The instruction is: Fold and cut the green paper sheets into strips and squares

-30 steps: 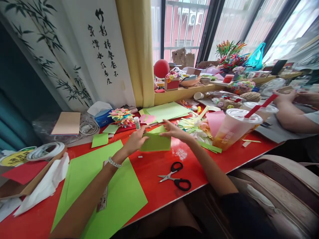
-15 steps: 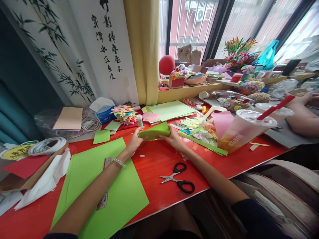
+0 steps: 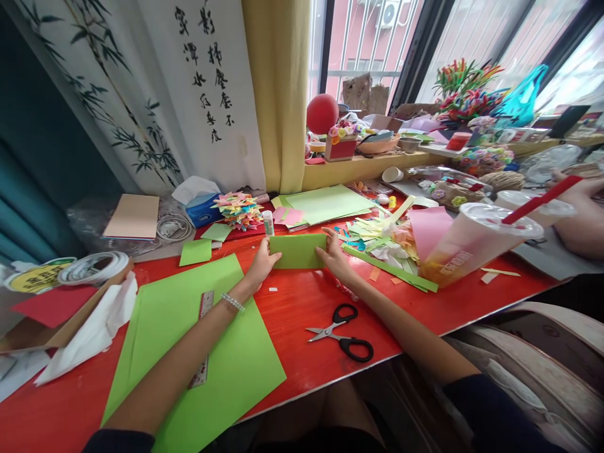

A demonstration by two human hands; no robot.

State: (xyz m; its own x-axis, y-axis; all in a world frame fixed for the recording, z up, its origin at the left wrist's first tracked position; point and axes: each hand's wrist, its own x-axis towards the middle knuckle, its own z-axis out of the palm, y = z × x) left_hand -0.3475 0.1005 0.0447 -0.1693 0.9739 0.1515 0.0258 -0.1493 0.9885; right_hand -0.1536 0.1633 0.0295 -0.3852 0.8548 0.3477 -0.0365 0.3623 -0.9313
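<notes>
A green paper rectangle (image 3: 299, 253) is held up above the red table (image 3: 283, 327), its flat face toward me. My left hand (image 3: 263, 263) pinches its left end, thumb in front. At the right end, my right hand (image 3: 334, 255) grips it the same way. Open-bladed scissors (image 3: 342, 332) with black handles lie nearer the table's front edge. Under my left forearm are a large green sheet (image 3: 245, 352) and a patterned ruler (image 3: 204, 333), partly covered by the arm. A glue stick (image 3: 268, 223) stands upright just behind my left hand.
Paper scraps (image 3: 384, 239) and long green strips (image 3: 391, 269) lie to the right. A plastic drink cup (image 3: 476, 245) with a red straw stands past them. Small green squares (image 3: 195, 252) and a tissue box (image 3: 201, 214) sit back left. Another person's hand (image 3: 580, 189) shows far right.
The green paper has gone from bent and tilted to flat and upright, facing me. Both hands have kept hold of its ends. The view has shifted slightly.
</notes>
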